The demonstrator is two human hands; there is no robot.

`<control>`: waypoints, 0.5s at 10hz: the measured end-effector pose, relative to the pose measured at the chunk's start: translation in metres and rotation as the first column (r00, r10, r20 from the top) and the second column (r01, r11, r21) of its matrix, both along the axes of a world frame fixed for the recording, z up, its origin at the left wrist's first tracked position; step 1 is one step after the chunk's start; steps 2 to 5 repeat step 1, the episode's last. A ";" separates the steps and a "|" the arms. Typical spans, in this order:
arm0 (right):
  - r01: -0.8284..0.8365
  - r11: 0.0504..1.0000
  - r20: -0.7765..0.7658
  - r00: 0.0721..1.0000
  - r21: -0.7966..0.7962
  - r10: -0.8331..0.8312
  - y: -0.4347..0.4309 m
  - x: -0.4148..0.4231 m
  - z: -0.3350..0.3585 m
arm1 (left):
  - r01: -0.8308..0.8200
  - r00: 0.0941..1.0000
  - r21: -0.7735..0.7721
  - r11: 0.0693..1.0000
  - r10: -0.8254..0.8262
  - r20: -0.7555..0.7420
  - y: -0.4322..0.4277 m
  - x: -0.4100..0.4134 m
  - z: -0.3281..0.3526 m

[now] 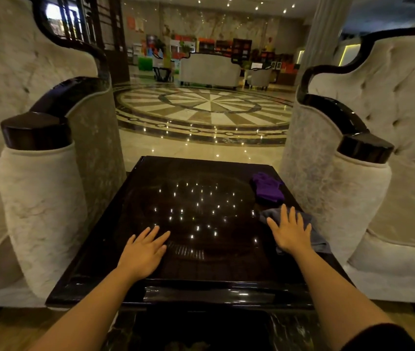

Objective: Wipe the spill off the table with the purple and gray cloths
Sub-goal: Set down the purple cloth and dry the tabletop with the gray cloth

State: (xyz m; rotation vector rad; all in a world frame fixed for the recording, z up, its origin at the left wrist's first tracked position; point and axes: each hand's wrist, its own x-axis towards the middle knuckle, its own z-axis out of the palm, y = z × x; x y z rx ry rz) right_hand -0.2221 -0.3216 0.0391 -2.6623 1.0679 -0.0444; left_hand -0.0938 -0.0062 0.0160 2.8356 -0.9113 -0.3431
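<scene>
**Dark gloss, two hands, two cloths**

Black lacquered table [115, 249] stands between two pale armchairs. The left hand [145, 252] lies flat, fingers spread, holding nothing. The right hand [293, 234] presses flat, fingers spread, on one gray cloth [315, 239]. One purple cloth [267, 188] sits beyond, near the right edge.

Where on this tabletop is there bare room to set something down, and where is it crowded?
The table is bare across its middle, far-left part and near edge, bounded by the left hand and the two cloths. The right side is crowded: the purple cloth lies far right, and the right hand lies flat on the gray cloth.
</scene>
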 end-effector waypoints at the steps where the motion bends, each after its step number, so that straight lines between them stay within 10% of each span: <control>1: -0.071 0.997 -0.019 0.997 -0.037 0.070 0.016 -0.003 0.008 | -0.013 0.998 -0.018 1.000 0.012 -0.057 -0.002 0.007 0.012; 5: -0.071 0.997 -0.019 0.997 -0.037 0.070 0.016 -0.003 0.008 | -0.013 0.998 -0.018 1.000 0.012 -0.057 -0.002 0.007 0.012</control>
